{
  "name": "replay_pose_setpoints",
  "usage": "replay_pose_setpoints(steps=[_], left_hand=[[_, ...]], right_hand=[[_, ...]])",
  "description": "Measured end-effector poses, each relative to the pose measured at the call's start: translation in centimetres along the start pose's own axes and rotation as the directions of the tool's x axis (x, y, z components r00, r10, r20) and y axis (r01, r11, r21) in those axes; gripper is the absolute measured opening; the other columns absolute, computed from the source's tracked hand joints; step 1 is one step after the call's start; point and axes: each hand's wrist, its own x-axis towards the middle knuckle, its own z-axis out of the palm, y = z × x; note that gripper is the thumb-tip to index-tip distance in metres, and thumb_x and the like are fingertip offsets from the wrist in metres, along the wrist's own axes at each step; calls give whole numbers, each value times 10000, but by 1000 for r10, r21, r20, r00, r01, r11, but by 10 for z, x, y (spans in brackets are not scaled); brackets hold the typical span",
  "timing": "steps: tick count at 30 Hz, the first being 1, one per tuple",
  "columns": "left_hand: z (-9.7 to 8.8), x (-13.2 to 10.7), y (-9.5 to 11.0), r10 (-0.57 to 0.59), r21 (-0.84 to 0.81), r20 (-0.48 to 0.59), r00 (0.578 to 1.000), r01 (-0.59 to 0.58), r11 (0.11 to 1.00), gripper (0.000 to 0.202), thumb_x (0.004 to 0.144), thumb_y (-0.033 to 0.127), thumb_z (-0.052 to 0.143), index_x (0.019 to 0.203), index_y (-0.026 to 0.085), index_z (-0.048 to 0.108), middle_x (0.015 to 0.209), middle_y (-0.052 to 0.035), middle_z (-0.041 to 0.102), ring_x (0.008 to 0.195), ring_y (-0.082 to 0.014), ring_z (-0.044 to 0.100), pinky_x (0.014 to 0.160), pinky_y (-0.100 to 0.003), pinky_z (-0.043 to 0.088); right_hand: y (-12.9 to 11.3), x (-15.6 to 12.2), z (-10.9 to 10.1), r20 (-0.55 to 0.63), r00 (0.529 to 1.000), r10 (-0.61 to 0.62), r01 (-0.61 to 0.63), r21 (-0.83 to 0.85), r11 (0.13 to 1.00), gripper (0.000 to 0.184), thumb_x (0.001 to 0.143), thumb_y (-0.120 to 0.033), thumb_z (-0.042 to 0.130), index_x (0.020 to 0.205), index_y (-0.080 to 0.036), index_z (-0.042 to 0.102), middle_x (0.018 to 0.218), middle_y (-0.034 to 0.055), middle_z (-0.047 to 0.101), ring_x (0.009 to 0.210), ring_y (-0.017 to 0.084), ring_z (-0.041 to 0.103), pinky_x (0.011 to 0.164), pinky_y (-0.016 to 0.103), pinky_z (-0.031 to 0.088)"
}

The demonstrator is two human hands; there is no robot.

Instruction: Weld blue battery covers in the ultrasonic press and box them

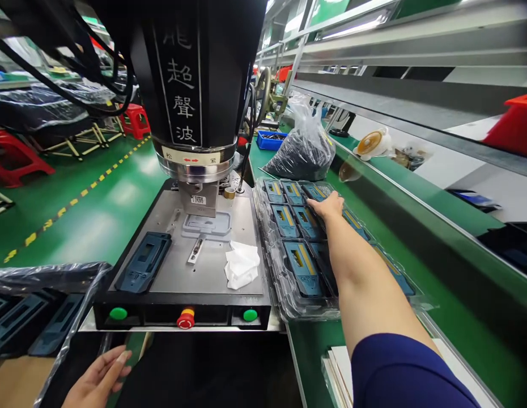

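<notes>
My right hand [328, 205] reaches into a clear plastic tray [284, 303]. Its thumb and curled fingers are at a dark blue plastic panel [313, 190] in the back row, gripping it from above; the fingertips are partly hidden. Other panels of the same kind, with yellow strips, such as the near panel [301, 266], lie in the tray's compartments. Low at the left, my left hand [100, 377] hovers below the machine's front edge, loosely curled with nothing visible in it. On the machine's metal plate [182, 277] lies another dark blue panel [144, 262], apart from both hands.
The black ultrasonic press head [195, 85] overhangs a grey fixture [208, 224]. A white tissue [242, 265] lies beside it. Green buttons [118, 313] and a red stop knob [186, 319] line the front. A plastic-lined box [89, 277] of panels stands left; a filled bag [306, 150] sits behind the tray.
</notes>
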Motion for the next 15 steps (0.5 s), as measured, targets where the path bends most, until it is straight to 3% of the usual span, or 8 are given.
replay_pose_setpoints(steps=[2, 6, 11, 15], left_hand=[[1, 0, 0, 3, 2, -6, 1000, -3, 1000, 887, 427, 771, 700, 1069, 164, 620, 1104, -127, 684, 994, -294, 647, 719, -316, 554], [9, -3, 9, -5, 26, -1, 1000, 5, 1000, 889, 395, 779, 703, 1042, 173, 633, 1055, -123, 702, 974, -305, 656, 712, -329, 554], [21, -10, 19, 39, 48, 37, 999, -41, 998, 799, 457, 744, 712, 1016, 177, 637, 1009, -115, 708, 929, -278, 658, 719, -316, 532], [18, -10, 18, 61, 32, 64, 996, -63, 997, 755, 510, 710, 715, 1043, 181, 632, 1028, -105, 702, 945, -264, 651, 740, -309, 519]], right_hand=[[-2, 1, 4, -15, 1000, 10, -11, -22, 1000, 916, 647, -537, 725, 1352, -75, 364, 1347, 256, 403, 1238, 338, 436, 1032, 411, 357], [-2, -8, 5, -109, 994, -22, 10, -108, 994, 687, 729, -503, 629, 1248, -78, 482, 1280, 244, 473, 1168, 359, 486, 977, 457, 392], [1, -16, 2, 81, 989, -122, 131, -112, 985, 603, 801, -454, 544, 1258, -62, 509, 1190, 231, 573, 1095, 328, 545, 925, 441, 426], [2, -19, -6, 116, 967, -227, 239, -102, 966, 578, 778, -428, 596, 1262, -114, 555, 1218, 161, 600, 1095, 282, 559, 917, 368, 430]])
